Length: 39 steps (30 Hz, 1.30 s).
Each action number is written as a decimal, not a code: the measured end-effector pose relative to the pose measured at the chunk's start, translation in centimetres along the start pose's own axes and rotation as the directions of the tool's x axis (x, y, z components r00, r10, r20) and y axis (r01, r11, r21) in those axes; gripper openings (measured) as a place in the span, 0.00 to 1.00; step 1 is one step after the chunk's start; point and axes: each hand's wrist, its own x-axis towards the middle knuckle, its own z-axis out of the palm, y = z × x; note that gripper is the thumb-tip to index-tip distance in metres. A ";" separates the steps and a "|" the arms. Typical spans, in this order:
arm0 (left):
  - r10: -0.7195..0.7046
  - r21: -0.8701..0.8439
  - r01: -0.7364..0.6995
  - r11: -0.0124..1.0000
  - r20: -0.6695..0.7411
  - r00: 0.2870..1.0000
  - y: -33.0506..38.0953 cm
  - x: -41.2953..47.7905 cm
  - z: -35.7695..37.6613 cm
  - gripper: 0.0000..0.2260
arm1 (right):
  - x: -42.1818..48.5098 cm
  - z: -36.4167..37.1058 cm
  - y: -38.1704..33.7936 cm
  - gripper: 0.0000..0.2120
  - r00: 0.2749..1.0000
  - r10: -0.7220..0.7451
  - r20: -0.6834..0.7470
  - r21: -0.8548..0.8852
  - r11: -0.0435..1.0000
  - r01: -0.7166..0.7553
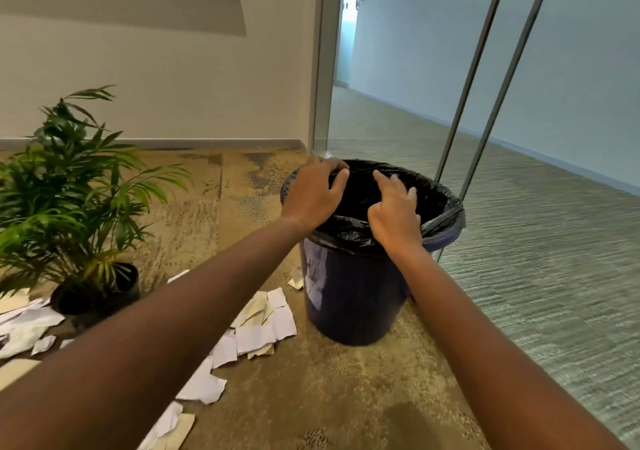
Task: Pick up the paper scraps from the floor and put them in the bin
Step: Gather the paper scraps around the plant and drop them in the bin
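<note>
A dark blue bin (349,297) lined with a black plastic bag (440,203) stands on the carpet at centre. My left hand (313,195) is over the bin's far-left rim, its fingertips pinching the bag's edge. Over the bin's mouth, my right hand (394,212) has its fingers loosely bent and its index finger pointing toward the far rim, and I see nothing held in it. White and cream paper scraps (263,325) lie scattered on the floor left of the bin. More paper scraps (24,325) lie by the plant pot.
A potted green plant (69,186) in a black pot (97,293) stands at the left. A glass wall with metal frames (485,79) runs right behind the bin. A plain wall with a skirting board closes the far side.
</note>
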 end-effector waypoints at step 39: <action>-0.993 0.272 0.961 -0.041 0.099 -0.071 -22.6 -36.9 -13.8 0.56 | -26.7 23.8 -2.6 0.29 -0.265 -0.374 0.889 0.310 0.064 0.949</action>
